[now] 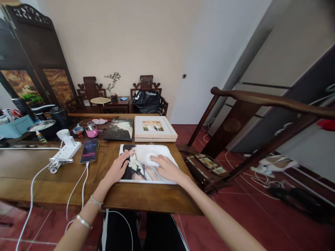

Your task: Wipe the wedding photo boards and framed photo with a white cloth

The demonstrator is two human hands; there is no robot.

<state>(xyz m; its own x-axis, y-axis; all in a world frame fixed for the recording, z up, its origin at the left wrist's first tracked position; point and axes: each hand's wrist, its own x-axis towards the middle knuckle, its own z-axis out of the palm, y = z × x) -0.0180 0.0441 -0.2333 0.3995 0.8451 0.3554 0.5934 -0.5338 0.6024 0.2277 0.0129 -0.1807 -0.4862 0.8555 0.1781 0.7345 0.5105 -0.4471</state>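
In front of me on the wooden table lies a wedding photo panel (134,170), a couple printed on a white ground. My left hand (119,166) rests on its left edge, fingers stretched out and holding nothing. Over the panel's upper right part, my right hand (165,166) is closed on what looks like a soft white cloth (149,155), pressed against the picture. The cloth's outline blends into the white print. Just behind are a second, darker photo panel (119,129) and a white-framed picture (155,129) on a stack.
Left on the table are a white power strip (68,150), a phone (89,151) with a charging cable, a pink cup (91,131) and a black pot (59,118). A wooden chair (230,115) stands close at the right. Cables (264,179) lie on the red floor.
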